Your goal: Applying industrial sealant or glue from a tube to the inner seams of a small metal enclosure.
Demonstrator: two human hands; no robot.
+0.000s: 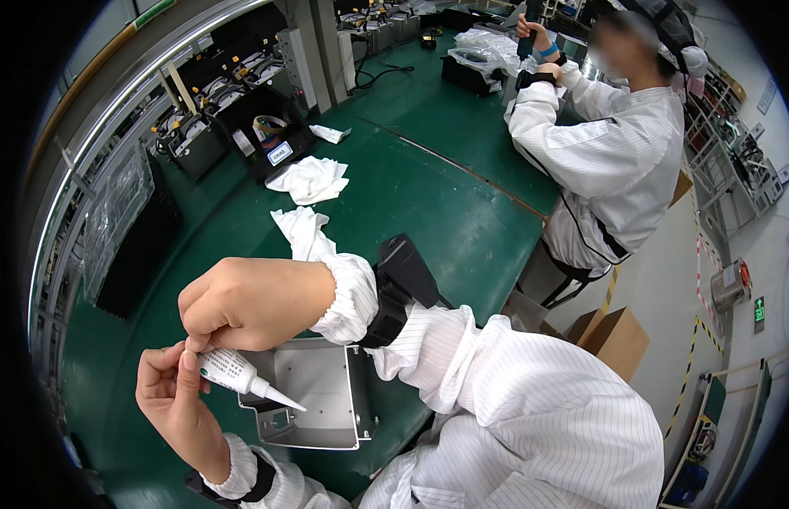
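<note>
A white squeeze tube point(227, 371) with a long tapered nozzle is held at its flat tail end, its tip slanting down to the right. My left hand point(175, 399) is closed, thumb and fingers pinching the tube near that end. My right hand point(254, 301) is also closed, its curled fingertips gripping the very end of the tail, just above my left fingers. Below the nozzle, an open light-grey metal box point(326, 386) with small holes and a square cut-out lies on the green table point(403, 204). The nozzle tip hangs over the box's inside.
Crumpled white cloths point(309, 180) lie beyond my right hand, near another white tube point(330, 134) and a black bin point(259, 136) holding tape rolls. A black tray point(136, 229) with clear plastic stands at left. A co-worker point(598, 136) sits at far right.
</note>
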